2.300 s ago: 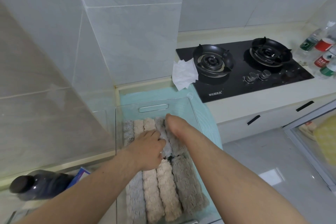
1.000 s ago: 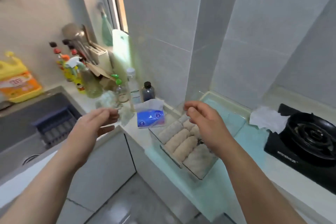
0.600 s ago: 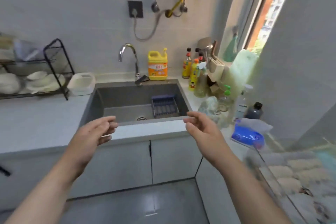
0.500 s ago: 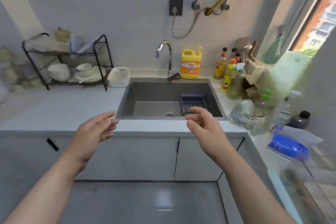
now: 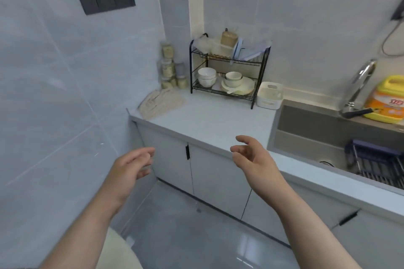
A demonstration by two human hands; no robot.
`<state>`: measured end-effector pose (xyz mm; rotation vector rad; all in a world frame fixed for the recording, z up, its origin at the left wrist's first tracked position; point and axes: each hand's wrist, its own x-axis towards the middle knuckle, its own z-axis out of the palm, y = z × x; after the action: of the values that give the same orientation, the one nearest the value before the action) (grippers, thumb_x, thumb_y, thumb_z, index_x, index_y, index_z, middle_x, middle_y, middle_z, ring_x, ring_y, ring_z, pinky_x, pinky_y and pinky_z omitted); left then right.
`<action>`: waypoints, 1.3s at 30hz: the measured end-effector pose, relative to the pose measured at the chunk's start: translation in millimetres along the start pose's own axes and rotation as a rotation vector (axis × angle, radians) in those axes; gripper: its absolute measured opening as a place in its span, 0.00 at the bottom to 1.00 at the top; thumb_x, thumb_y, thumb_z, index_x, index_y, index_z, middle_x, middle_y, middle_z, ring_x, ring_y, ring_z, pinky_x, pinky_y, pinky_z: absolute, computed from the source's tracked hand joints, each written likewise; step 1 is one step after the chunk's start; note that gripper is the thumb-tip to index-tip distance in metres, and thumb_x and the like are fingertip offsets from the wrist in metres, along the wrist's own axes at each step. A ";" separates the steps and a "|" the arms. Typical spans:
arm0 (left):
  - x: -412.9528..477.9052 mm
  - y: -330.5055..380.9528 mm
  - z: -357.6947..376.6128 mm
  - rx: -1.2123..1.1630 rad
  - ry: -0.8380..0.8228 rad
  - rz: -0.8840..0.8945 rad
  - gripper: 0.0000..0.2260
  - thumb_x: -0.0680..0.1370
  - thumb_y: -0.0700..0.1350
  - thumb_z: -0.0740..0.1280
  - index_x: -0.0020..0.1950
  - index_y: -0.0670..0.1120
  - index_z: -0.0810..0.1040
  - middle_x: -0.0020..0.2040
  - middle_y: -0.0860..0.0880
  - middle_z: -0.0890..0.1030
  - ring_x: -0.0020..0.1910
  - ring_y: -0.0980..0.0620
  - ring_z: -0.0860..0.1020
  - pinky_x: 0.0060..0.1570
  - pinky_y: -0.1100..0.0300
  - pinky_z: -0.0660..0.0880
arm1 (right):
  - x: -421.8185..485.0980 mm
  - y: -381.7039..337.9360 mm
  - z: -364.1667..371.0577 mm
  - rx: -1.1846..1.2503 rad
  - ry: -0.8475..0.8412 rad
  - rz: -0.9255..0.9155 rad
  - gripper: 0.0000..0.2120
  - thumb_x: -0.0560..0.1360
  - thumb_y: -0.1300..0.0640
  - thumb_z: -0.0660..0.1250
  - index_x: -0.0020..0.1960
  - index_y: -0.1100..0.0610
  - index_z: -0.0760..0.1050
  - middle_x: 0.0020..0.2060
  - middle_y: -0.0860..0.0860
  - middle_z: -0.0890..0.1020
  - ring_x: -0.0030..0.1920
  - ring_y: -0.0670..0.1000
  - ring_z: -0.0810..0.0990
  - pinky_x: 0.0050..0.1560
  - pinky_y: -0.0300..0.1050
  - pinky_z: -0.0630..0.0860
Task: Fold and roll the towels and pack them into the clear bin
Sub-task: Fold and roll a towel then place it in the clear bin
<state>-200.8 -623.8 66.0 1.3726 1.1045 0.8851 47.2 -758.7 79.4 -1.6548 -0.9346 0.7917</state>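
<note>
Pale stone surface (image 5: 218,120) runs from the corner wall to the sink. At its far left end, close against the wall, lies a flat, loose heap of beige towels (image 5: 161,103) — unfolded and unrolled, as far as I can make out. That heap is what is left of the job, I judge: each one has yet to be folded, rolled and carried to the clear bin. The bin is nowhere in view, so I cannot say how much is packed.

Around them, from big to small: the grey sink (image 5: 306,124) on the right, a black wire dish rack (image 5: 191,72) with bowls (image 5: 206,75) and plates just right of the towels, a yellow jug (image 5: 387,100), the tap (image 5: 359,85), a small white basket (image 5: 270,95), and stacked jars (image 5: 168,70) in the corner behind the heap.

My left grip (image 5: 129,168) and right grip (image 5: 251,159) both hold nothing — fingers apart and loosely bent, hanging in the air before the cupboard doors, well short of the towels. The bare stretch of surface between me and the heap carries nothing to block the reach. Only the jars and the rack's left leg stand near enough to be knocked by a careless sweep.
</note>
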 end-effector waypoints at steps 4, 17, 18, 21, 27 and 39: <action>42.1 -7.3 -18.0 -0.003 0.047 -0.030 0.10 0.81 0.38 0.60 0.53 0.47 0.81 0.56 0.44 0.81 0.57 0.47 0.79 0.55 0.53 0.76 | 47.7 3.1 26.0 -0.022 -0.049 0.035 0.16 0.78 0.57 0.63 0.64 0.45 0.71 0.54 0.45 0.79 0.53 0.43 0.78 0.43 0.29 0.72; 251.4 -36.0 7.1 0.107 0.075 -0.178 0.10 0.80 0.39 0.62 0.52 0.51 0.81 0.54 0.51 0.81 0.56 0.54 0.78 0.57 0.56 0.74 | 301.8 41.9 66.5 -0.091 -0.193 0.098 0.16 0.78 0.55 0.63 0.65 0.46 0.71 0.58 0.42 0.76 0.58 0.40 0.75 0.50 0.35 0.72; 266.2 -37.0 8.5 0.112 0.079 -0.177 0.09 0.80 0.40 0.63 0.52 0.51 0.81 0.54 0.51 0.81 0.56 0.55 0.78 0.56 0.57 0.74 | 321.8 42.6 70.1 -0.131 -0.212 0.100 0.17 0.78 0.55 0.63 0.66 0.47 0.71 0.59 0.43 0.76 0.58 0.42 0.75 0.49 0.36 0.72; 301.8 -46.3 7.9 0.134 0.079 -0.233 0.08 0.79 0.41 0.64 0.52 0.52 0.81 0.54 0.51 0.82 0.55 0.54 0.79 0.58 0.55 0.74 | 374.8 47.0 84.7 -0.262 -0.264 0.127 0.18 0.78 0.53 0.63 0.68 0.48 0.70 0.59 0.43 0.74 0.59 0.45 0.75 0.50 0.40 0.75; 377.3 -66.6 -7.8 0.366 -0.003 -0.280 0.06 0.78 0.45 0.67 0.51 0.56 0.80 0.54 0.56 0.81 0.55 0.55 0.78 0.61 0.55 0.73 | 449.9 57.6 115.0 -0.364 -0.339 0.198 0.20 0.79 0.53 0.62 0.70 0.52 0.69 0.64 0.47 0.74 0.59 0.46 0.74 0.54 0.39 0.71; 628.0 -130.1 -8.1 1.506 -0.841 0.172 0.32 0.79 0.50 0.62 0.77 0.62 0.48 0.79 0.56 0.43 0.78 0.51 0.42 0.74 0.52 0.41 | 571.6 68.7 181.0 -0.436 -0.271 0.380 0.21 0.80 0.53 0.59 0.73 0.49 0.65 0.68 0.50 0.72 0.62 0.52 0.76 0.50 0.38 0.69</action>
<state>-47.2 -27.4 -113.1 2.6774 0.8838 -0.7022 180.4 -187.5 -62.9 -2.1846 -1.0463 1.1495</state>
